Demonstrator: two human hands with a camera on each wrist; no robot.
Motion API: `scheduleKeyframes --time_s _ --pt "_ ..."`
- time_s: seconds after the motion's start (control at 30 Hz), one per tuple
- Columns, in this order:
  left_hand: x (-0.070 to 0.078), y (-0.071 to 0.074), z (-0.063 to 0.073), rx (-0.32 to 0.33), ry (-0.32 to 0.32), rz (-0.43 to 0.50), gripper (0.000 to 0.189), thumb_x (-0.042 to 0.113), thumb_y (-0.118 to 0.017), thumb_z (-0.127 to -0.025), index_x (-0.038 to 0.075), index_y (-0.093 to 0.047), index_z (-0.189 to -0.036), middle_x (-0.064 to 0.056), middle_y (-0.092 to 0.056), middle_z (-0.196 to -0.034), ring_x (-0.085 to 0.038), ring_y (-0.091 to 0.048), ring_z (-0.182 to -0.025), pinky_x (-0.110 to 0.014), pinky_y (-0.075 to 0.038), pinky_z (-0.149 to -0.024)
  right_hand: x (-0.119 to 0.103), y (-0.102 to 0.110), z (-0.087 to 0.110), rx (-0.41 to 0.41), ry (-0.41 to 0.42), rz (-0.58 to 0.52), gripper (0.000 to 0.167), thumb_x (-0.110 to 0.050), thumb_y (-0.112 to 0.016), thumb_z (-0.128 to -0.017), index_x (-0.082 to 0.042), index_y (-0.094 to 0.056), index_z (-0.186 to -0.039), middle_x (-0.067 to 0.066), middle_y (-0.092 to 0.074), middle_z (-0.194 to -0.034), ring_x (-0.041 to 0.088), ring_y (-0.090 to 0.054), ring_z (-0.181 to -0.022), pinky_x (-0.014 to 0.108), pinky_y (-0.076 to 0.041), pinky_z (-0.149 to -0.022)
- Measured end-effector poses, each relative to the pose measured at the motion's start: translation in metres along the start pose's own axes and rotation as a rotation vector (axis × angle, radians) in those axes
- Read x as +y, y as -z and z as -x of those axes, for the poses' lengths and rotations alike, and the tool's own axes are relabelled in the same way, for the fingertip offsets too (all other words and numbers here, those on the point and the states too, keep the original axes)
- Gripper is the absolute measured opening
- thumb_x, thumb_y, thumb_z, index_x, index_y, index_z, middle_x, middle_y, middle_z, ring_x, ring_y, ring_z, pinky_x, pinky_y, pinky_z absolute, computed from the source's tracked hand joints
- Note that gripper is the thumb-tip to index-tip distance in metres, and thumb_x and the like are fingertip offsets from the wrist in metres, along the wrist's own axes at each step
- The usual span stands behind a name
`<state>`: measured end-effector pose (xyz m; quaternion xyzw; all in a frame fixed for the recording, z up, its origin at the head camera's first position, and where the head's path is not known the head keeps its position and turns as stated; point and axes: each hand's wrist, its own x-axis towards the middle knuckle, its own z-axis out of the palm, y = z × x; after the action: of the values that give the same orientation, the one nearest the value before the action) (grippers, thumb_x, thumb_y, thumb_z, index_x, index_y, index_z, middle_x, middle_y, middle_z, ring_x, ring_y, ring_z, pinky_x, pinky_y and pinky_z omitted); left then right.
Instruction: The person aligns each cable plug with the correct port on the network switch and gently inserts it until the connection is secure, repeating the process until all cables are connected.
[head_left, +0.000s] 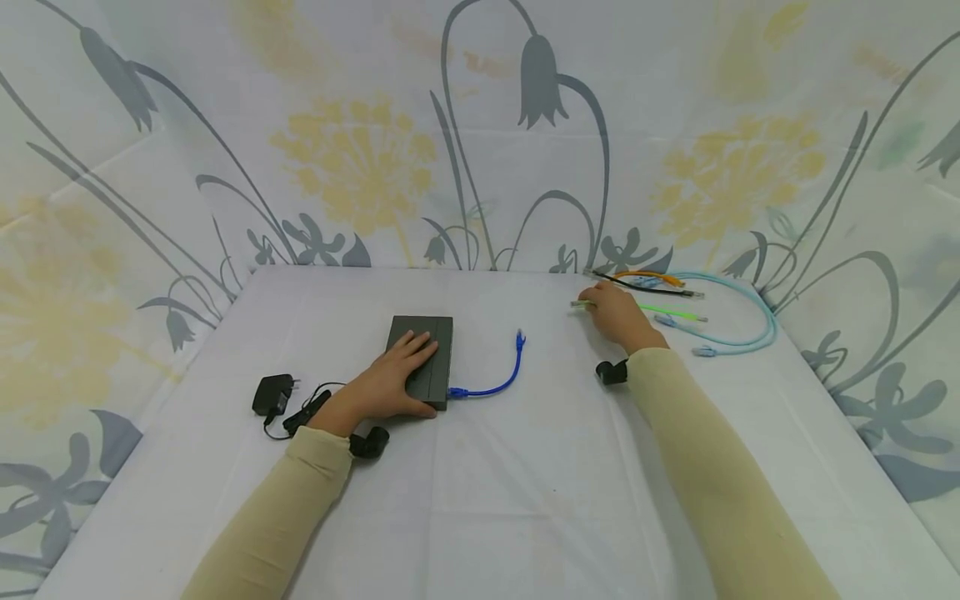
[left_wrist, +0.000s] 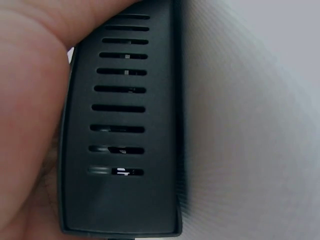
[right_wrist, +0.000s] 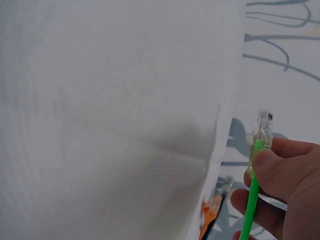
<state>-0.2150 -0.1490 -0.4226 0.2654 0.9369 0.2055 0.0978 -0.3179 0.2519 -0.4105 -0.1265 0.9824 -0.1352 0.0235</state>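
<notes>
A dark flat box with vent slots, like a network switch [head_left: 429, 385], lies on the table; its slotted side [left_wrist: 120, 117] fills the left wrist view. My left hand [head_left: 386, 379] rests on it, fingers spread across the top and thumb along the near edge. Out of the box's right side runs a short blue network cable [head_left: 491, 390], its free plug pointing away from me. At the back right, my right hand [head_left: 617, 318] pinches a green network cable [right_wrist: 252, 200] between thumb and fingers, just behind its clear plug [right_wrist: 263, 125].
A black power adapter [head_left: 273, 394] with a bundled cord [head_left: 307, 412] lies left of the box. Beyond my right hand are a black cable [head_left: 645, 288], an orange cable [head_left: 671, 280] and a light blue cable [head_left: 768, 321], near the patterned backdrop [head_left: 495, 125].
</notes>
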Motion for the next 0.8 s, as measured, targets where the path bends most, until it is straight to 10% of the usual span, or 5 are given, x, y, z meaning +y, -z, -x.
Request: scheduleKeyframes --time_s 0.8 --pt "0.002 0.001 0.002 -0.005 0.004 0.010 0.108 0.049 -0.081 -0.073 0.013 -0.021 -0.156 -0.007 -0.010 -0.164 -0.034 0.000 -0.152 -0.059 -0.019 -0.117 -0.037 -0.002 0.011 0.024 0.109 0.008 0.029 -0.015 -0.049 -0.102 -0.008 -0.062 -0.126 0.013 -0.058 -0.125 0.034 -0.057 -0.115 0.051 -0.045 -0.099"
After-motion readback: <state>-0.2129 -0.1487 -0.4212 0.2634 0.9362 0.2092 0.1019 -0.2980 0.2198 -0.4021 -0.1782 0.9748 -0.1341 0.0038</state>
